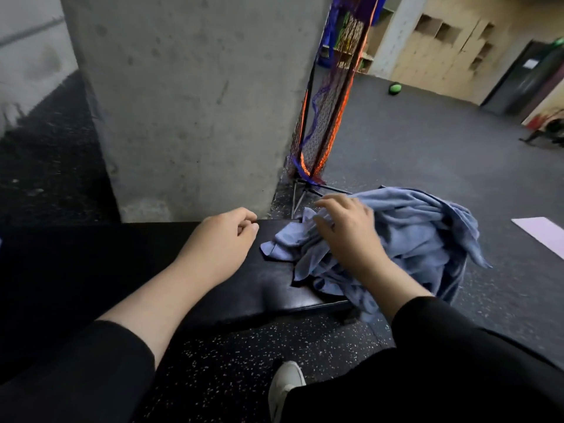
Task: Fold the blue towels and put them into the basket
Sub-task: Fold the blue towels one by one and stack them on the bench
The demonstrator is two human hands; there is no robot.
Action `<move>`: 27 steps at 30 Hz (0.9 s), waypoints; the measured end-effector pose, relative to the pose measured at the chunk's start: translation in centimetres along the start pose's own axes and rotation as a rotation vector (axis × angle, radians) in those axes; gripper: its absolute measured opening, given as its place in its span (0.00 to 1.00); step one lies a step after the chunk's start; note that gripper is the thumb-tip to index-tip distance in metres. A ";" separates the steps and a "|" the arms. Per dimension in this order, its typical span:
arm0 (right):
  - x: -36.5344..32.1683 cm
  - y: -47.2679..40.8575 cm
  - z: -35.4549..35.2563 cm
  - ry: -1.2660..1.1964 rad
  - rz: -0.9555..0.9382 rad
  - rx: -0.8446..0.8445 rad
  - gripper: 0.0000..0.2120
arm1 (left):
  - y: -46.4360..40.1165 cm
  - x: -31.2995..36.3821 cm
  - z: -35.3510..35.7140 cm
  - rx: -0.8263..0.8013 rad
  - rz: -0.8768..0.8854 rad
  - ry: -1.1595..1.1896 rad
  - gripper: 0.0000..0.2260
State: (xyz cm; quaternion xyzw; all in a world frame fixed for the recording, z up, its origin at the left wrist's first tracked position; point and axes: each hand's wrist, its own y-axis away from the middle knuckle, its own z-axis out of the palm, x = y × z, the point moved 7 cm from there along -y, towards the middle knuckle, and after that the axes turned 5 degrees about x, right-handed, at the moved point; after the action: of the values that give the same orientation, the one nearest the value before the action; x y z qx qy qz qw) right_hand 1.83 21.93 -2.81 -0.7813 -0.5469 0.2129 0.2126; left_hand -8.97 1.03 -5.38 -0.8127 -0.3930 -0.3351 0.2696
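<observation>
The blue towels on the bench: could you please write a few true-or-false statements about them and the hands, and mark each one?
1. The blue towels lie in a crumpled heap at the right end of the black bench. True.
2. The right hand is on the towels. True.
3. The left hand holds a folded towel. False: it holds nothing and hovers over the bench.
4. A basket full of towels stands on the bench. False: no basket shows in this view.
5. Part of the heap hangs off the bench's edge. True.
</observation>
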 end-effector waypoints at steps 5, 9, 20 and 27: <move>6.2 -2.9 -0.4 0.360 0.122 -0.228 0.22 | -0.9 0.7 1.9 -0.039 0.024 -0.003 0.13; 8.1 -4.6 -0.5 0.468 0.102 -0.304 0.09 | -1.5 1.2 2.7 -0.059 0.050 -0.002 0.14; 4.6 -11.5 -8.7 0.040 0.207 -0.015 0.06 | -1.6 1.2 0.9 -0.021 0.062 0.025 0.14; -1.2 -15.6 -14.9 -0.020 0.117 0.103 0.07 | -1.3 -0.2 -1.6 0.029 0.061 0.023 0.18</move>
State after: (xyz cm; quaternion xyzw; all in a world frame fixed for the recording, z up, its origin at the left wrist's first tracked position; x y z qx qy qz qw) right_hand -2.03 24.18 18.26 -0.7976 -0.4908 0.2606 0.2344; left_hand -10.67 0.50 -4.30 -0.8167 -0.3696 -0.3301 0.2958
